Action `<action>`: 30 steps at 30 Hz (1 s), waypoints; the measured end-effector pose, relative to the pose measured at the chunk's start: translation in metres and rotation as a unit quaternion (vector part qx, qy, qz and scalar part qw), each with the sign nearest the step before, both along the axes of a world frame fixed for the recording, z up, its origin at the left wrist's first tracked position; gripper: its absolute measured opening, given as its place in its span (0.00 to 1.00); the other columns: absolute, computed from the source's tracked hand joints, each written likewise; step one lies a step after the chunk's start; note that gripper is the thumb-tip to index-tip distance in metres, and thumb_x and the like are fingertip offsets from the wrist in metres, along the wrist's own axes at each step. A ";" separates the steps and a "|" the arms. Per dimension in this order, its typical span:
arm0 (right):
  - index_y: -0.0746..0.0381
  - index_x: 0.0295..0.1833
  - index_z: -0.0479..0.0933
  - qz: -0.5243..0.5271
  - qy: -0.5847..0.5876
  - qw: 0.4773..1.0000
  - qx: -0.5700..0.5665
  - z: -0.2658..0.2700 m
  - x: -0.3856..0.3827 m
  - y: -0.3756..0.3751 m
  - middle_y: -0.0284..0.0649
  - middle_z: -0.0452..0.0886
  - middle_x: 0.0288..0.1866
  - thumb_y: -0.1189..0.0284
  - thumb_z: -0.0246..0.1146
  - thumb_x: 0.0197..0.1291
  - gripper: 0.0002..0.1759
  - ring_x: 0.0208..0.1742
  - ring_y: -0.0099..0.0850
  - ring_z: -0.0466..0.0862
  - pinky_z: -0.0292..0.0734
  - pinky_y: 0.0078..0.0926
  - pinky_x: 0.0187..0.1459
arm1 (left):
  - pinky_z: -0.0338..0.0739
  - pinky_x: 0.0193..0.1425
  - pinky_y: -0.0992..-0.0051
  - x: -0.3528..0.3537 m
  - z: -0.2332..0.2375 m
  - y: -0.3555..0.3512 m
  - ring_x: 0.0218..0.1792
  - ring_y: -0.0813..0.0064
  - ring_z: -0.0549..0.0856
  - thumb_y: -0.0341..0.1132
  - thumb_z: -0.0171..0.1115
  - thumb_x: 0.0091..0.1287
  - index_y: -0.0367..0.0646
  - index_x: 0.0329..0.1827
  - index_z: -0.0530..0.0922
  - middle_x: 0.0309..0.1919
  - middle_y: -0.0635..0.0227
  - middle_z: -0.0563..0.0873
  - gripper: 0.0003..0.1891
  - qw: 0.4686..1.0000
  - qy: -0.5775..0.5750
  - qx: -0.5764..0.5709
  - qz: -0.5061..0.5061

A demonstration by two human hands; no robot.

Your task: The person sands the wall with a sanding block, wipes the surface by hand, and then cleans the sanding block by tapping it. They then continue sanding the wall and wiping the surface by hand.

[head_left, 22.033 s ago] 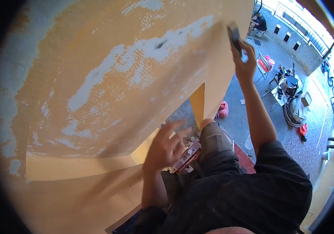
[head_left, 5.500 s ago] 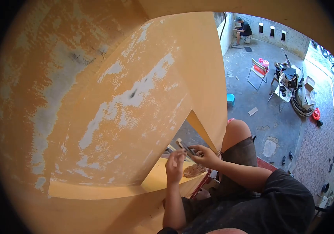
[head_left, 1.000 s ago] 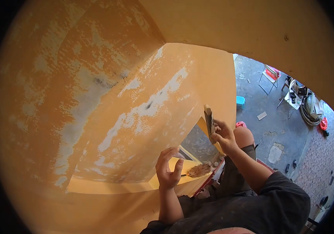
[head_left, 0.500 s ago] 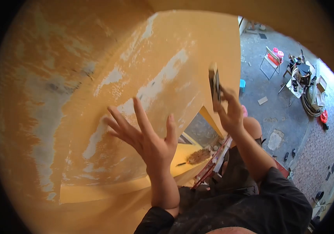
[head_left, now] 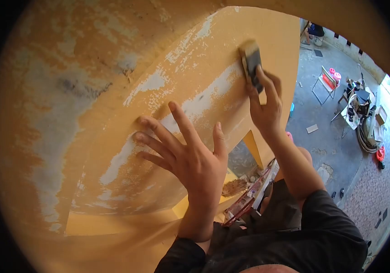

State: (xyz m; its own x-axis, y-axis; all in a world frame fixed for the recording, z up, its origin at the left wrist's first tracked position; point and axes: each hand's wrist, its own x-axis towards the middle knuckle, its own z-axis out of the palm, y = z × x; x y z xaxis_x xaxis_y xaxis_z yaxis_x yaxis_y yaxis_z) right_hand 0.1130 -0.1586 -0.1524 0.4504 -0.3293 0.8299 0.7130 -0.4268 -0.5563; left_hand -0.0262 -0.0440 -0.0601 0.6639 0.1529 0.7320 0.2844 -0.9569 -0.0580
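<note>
My right hand [head_left: 267, 111] grips a sanding block [head_left: 252, 63], dark on the near side with a pale, wood-coloured edge. The block lies at or against the yellow wall surface [head_left: 267, 27], at the upper end of a long white patch [head_left: 215, 91]. To the left, my left hand [head_left: 199, 166] is open with its fingers spread. Its fingertips are over the lower part of that white patch, at or very near the wall; contact is hard to tell. Worn white and grey areas mark the yellow paint around both hands.
Below my hands is an opening with a yellow ledge, a brown brush-like clump [head_left: 234, 187] and a red metal frame [head_left: 249, 198]. Far below on the grey floor stand a folding chair [head_left: 326, 84], a cluttered table [head_left: 352, 113] and a coiled hose [head_left: 365, 139]. A person partly shows at top right.
My right hand has brought the sanding block up and left to the wall, turning its dark side more into view. My left hand has shifted right and slightly down in view. The view itself has shifted.
</note>
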 end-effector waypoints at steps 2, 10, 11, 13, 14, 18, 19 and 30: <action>0.61 0.63 0.79 0.003 0.006 1.000 0.006 0.033 0.004 -0.010 0.49 0.80 0.53 0.79 0.67 0.60 0.24 0.53 0.43 0.80 0.76 0.36 0.54 | 0.38 0.72 0.27 0.000 -0.002 -0.001 0.78 0.26 0.40 0.55 0.61 0.67 0.43 0.81 0.57 0.78 0.32 0.47 0.43 1.000 -0.003 0.000 -0.016; 0.61 0.66 0.77 0.017 -0.015 1.000 0.002 0.011 -0.001 0.001 0.48 0.80 0.52 0.78 0.66 0.61 0.26 0.51 0.41 0.81 0.76 0.34 0.54 | 0.43 0.77 0.36 -0.018 -0.014 0.026 0.79 0.37 0.50 0.51 0.63 0.68 0.42 0.80 0.58 0.79 0.46 0.57 0.41 0.993 -0.016 -0.028 -0.117; 0.62 0.66 0.77 0.019 -0.020 1.000 0.013 0.020 0.002 0.001 0.48 0.80 0.52 0.79 0.66 0.61 0.26 0.51 0.41 0.81 0.76 0.34 0.54 | 0.42 0.76 0.36 -0.024 -0.016 0.032 0.79 0.35 0.50 0.50 0.62 0.68 0.40 0.79 0.59 0.78 0.44 0.58 0.40 0.988 0.001 -0.032 -0.153; 0.62 0.67 0.76 0.041 -0.015 0.998 0.034 0.045 0.006 -0.002 0.48 0.80 0.51 0.79 0.65 0.62 0.26 0.51 0.41 0.81 0.76 0.34 0.54 | 0.42 0.77 0.36 -0.032 -0.018 0.042 0.78 0.35 0.52 0.49 0.63 0.68 0.39 0.79 0.60 0.78 0.43 0.59 0.40 0.982 0.002 -0.054 -0.183; 0.62 0.66 0.76 0.033 -0.019 0.999 0.023 0.045 0.007 -0.002 0.48 0.80 0.51 0.78 0.65 0.62 0.25 0.51 0.41 0.81 0.76 0.34 0.54 | 0.42 0.77 0.37 -0.037 -0.019 0.047 0.78 0.35 0.54 0.48 0.63 0.68 0.39 0.78 0.61 0.77 0.43 0.60 0.40 0.974 0.013 -0.075 -0.211; 0.64 0.65 0.77 0.039 -0.006 0.999 -0.013 0.002 -0.011 0.000 0.49 0.80 0.51 0.80 0.65 0.60 0.25 0.52 0.44 0.81 0.76 0.35 0.55 | 0.39 0.77 0.36 -0.061 -0.028 0.062 0.78 0.39 0.57 0.48 0.64 0.67 0.36 0.77 0.61 0.77 0.43 0.61 0.40 0.984 -0.080 -0.054 -0.153; 0.64 0.64 0.78 0.061 0.010 0.998 -0.016 0.005 -0.016 -0.002 0.49 0.79 0.51 0.81 0.65 0.60 0.25 0.53 0.44 0.81 0.76 0.35 0.56 | 0.38 0.77 0.36 -0.065 -0.031 0.067 0.78 0.39 0.57 0.48 0.64 0.67 0.35 0.78 0.60 0.76 0.42 0.61 0.41 0.987 -0.096 -0.035 -0.125; 0.62 0.65 0.77 0.054 0.008 0.998 -0.032 0.024 -0.004 -0.010 0.49 0.79 0.49 0.79 0.66 0.61 0.25 0.50 0.43 0.82 0.76 0.35 0.52 | 0.27 0.75 0.33 -0.043 -0.043 0.063 0.80 0.35 0.36 0.54 0.60 0.69 0.38 0.78 0.61 0.80 0.43 0.52 0.41 0.996 -0.081 -0.002 -0.025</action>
State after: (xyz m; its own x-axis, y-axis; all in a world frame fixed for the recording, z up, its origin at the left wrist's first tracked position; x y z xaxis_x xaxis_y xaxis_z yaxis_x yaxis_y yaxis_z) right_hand 0.1093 -0.1688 -0.1284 0.4937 -0.2239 0.8403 0.7479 -0.3837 -0.5417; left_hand -0.0695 0.0194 -0.1031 0.5434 0.1252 0.8301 0.2409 -0.9705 -0.0113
